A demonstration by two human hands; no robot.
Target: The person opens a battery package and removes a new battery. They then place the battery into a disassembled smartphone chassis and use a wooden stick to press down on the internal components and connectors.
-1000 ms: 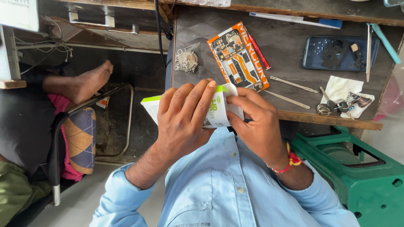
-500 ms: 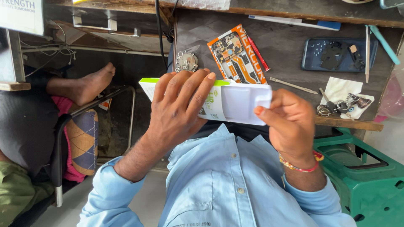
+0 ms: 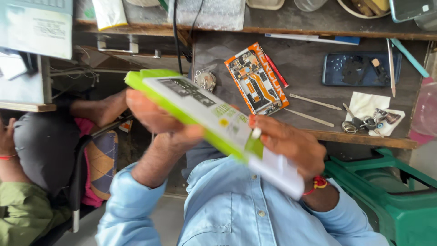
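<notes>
Taking the green and white box (image 3: 200, 114) as the landmark, far to its left a second person sits in a chair, a hand with a red thread (image 3: 6, 145) at the picture's edge and a bare foot (image 3: 98, 108) stretched toward the box's left end. The left hand (image 3: 159, 120) lies under and behind the box's left half, blurred, its fingers curled against the underside and clamped on it. The box itself is held tilted above the light blue shirt (image 3: 236, 209), its green end up at the left and its white inner sleeve (image 3: 280, 171) sliding out at the lower right. The right hand (image 3: 291, 146), a red band at its wrist, is closed on the box's right end, thumb on the top face and fingers beneath it. Behind the box, on the dark workbench (image 3: 309, 68), an opened phone with an orange frame (image 3: 256, 78) lies just beyond the box's upper edge. Farther right of the box lie two thin metal tools (image 3: 314, 109), a dark blue phone back cover (image 3: 362, 68), and a white cloth with small metal parts (image 3: 371, 116). Below the box's right end stands a green plastic crate (image 3: 396, 200).
</notes>
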